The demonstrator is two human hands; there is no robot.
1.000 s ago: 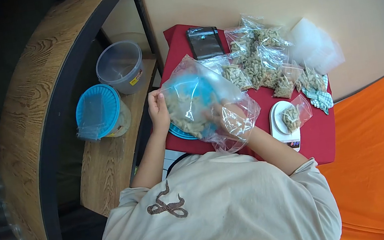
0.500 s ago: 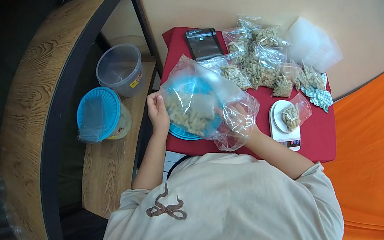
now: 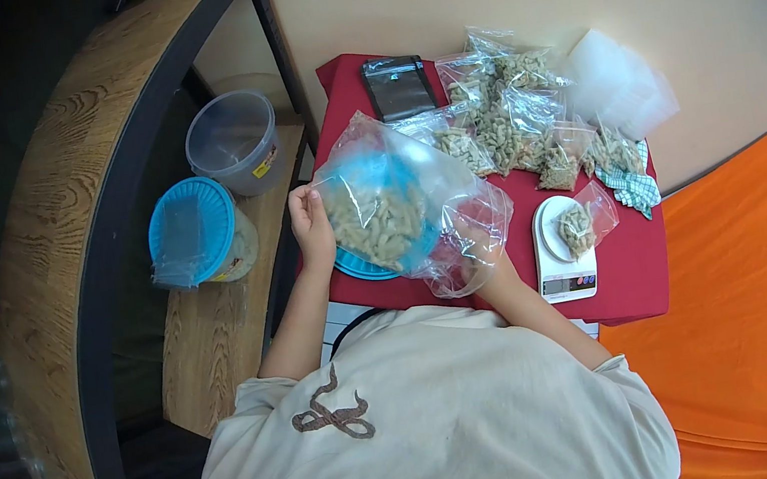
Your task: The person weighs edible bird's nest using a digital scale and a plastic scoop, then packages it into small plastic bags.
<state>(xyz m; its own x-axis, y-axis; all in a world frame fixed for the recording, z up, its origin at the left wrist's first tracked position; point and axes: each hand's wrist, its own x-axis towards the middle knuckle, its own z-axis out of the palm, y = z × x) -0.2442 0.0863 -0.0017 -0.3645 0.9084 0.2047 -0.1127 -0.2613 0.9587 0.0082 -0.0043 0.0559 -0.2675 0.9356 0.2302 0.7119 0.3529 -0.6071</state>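
A large clear plastic bag [image 3: 380,220] of pale, greenish finger-shaped snack pieces lies tilted over a round blue lid or tray [image 3: 360,266]. My left hand [image 3: 311,223] pinches the bag's left edge, thumb on top. My right hand [image 3: 477,242] is at the bag's crumpled right end, seen through the shiny film; its fingers are closed around the plastic, though partly hidden. To its right, a small bag of the same pieces [image 3: 576,230] rests on a white kitchen scale [image 3: 568,282].
Several filled zip bags [image 3: 507,127] crowd the back of the red-covered table [image 3: 633,274]. Near them are a black pouch [image 3: 399,87], empty clear bags [image 3: 619,83] and a checked cloth [image 3: 637,189]. Left, a wooden shelf [image 3: 209,350] holds an open tub [image 3: 231,143] and a blue-lidded tub [image 3: 200,232].
The view has shifted slightly, with the table's things a little further left. More of the snack pieces show spread inside the big bag. Both hands keep their hold.
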